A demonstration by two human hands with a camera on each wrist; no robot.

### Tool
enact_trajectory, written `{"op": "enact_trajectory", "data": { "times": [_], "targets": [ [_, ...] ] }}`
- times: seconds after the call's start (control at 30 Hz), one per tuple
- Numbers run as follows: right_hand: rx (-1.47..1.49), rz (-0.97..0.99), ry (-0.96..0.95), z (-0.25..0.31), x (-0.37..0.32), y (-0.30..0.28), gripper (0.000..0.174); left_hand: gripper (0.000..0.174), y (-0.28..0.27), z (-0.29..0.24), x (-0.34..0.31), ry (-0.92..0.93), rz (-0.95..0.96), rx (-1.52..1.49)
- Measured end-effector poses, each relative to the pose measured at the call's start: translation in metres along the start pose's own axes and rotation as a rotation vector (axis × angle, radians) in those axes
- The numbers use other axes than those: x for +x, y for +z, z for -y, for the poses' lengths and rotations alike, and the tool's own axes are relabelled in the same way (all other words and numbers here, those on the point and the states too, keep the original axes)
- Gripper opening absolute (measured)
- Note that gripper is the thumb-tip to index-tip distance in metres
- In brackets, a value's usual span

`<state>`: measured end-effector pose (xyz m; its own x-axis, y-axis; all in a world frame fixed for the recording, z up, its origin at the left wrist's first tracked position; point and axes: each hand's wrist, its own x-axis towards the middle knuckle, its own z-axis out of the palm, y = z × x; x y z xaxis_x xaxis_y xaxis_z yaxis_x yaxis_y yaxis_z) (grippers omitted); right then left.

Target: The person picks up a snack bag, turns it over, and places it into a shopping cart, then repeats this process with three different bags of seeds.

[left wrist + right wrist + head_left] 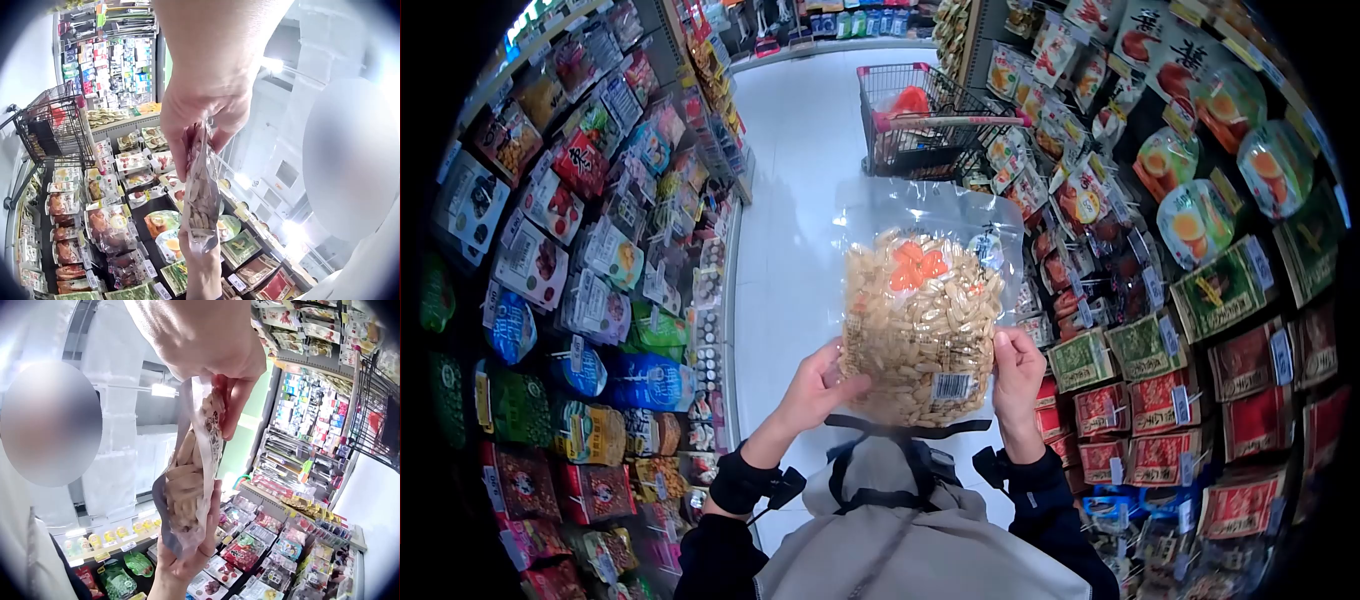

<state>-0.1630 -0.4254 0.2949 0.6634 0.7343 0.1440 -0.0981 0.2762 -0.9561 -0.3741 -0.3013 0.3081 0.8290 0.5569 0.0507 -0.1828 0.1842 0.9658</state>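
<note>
**Grip state.** The left hand (pixel 813 388) and the right hand (pixel 1016 372) hold one clear plastic bag of pale peanuts (pixel 923 322) upright, just above the person's grey hooded garment (pixel 900 535). The left hand pinches the bag's lower left edge between thumb and curled fingers. The right hand pinches the lower right edge in the same way. The left wrist view shows the left-hand fingers (pixel 187 140) closed over the film. The right wrist view shows the right-hand fingers (pixel 234 403) clamped on the opposite seam.

**Position.** The bag hangs in mid-air over the white aisle floor (pixel 795 170), touching no shelf. A white barcode label (pixel 951 385) sits near its lower right corner and an orange printed mark (pixel 916 266) near its upper middle. Its empty top section stands above the fill line.

**Surroundings.** The right-hand shelving (pixel 1200 300) of hanging packets stands near the bag's right edge. The left-hand shelving (pixel 570 280) stands well apart from it. A wire shopping trolley with red trim (pixel 920 120) is parked further down the aisle, against the right-hand shelving.

**Fault conditions.**
- Slip: both pinches act on smooth film at the lower edges only. A loosened thumb would probably let the load slide out and drop to the floor.
- Fold-over: most of the weight sits above the grip points. A tilt could let the bag buckle forward.
- Snag: a swing to the right may catch the front edge of the right-hand shelving and dislodge packets.
</note>
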Motion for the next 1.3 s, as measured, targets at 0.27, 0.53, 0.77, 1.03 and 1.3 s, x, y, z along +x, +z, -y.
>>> {"op": "enact_trajectory", "data": {
  "times": [0.27, 0.53, 0.77, 1.03, 1.3],
  "targets": [
    [0.015, 0.053, 0.013, -0.015, 0.081, 0.019, 0.016, 0.045, -0.028, -0.004, 0.057, 0.016, -0.059, -0.043],
    [-0.005, 0.078, 0.048, -0.051, 0.156, 0.063, 0.015, 0.048, -0.098, -0.004, 0.112, -0.041, -0.126, -0.101],
    [0.026, 0.127, 0.051, -0.106, 0.252, 0.167, 0.014, 0.049, -0.227, -0.024, 0.175, 0.01, -0.208, -0.03],
    [0.052, 0.2, 0.145, -0.132, 0.352, 0.267, 0.014, 0.049, -0.347, -0.061, 0.244, 0.009, -0.221, -0.002],
    [-0.029, 0.191, 0.256, -0.155, 0.411, 0.294, 0.02, 0.048, -0.405, -0.069, 0.297, -0.029, -0.206, -0.069]
  ]
}}
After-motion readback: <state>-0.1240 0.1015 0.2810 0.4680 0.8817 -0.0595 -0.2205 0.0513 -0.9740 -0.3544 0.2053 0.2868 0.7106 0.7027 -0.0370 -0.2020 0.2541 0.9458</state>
